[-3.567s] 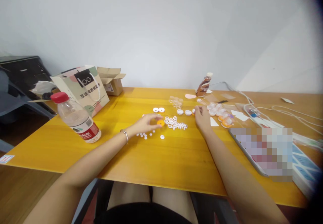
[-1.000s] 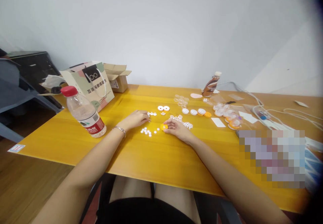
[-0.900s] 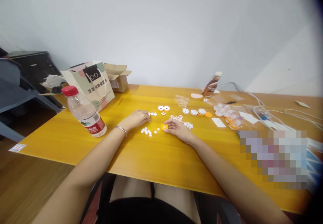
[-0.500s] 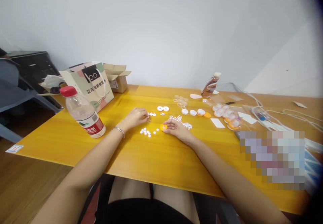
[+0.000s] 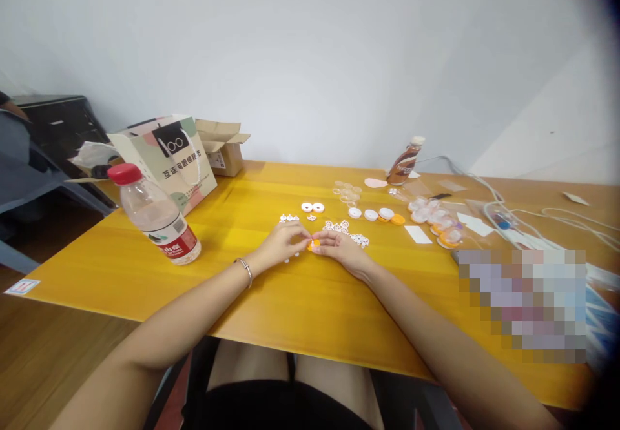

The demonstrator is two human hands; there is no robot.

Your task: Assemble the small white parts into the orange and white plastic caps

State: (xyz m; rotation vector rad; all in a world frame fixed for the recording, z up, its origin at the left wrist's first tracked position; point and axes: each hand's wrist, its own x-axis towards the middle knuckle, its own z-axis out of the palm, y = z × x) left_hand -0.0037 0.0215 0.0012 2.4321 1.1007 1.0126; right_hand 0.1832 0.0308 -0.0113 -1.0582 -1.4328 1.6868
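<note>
My right hand [image 5: 339, 251] grips a small round orange piece [image 5: 314, 245] at the middle of the table. Close against it, my left hand [image 5: 287, 241] has its thumb and fingertips pinched together at the piece's left side; whatever sits between them is too small to make out. Small white discs [image 5: 287, 260] lie partly hidden under my left hand. Behind it stand several small white pointed pieces [image 5: 289, 217]. White lacy gear-like pieces [image 5: 358, 240] lie just beyond my right hand, and two white rings [image 5: 312, 207] are farther back.
Left on the table stands a red-capped water bottle [image 5: 157, 220], before a paper bag [image 5: 188, 172] and a cardboard box [image 5: 225, 152]. White round caps [image 5: 371, 215], clear rings [image 5: 347, 191], a brown drink bottle [image 5: 405, 162], clear-and-orange round cases [image 5: 448, 236] and cables [image 5: 533, 239] occupy the right.
My left hand has moved right and toward me, from beside the white pointed pieces to the orange piece. My right hand has stayed put, holding it.
</note>
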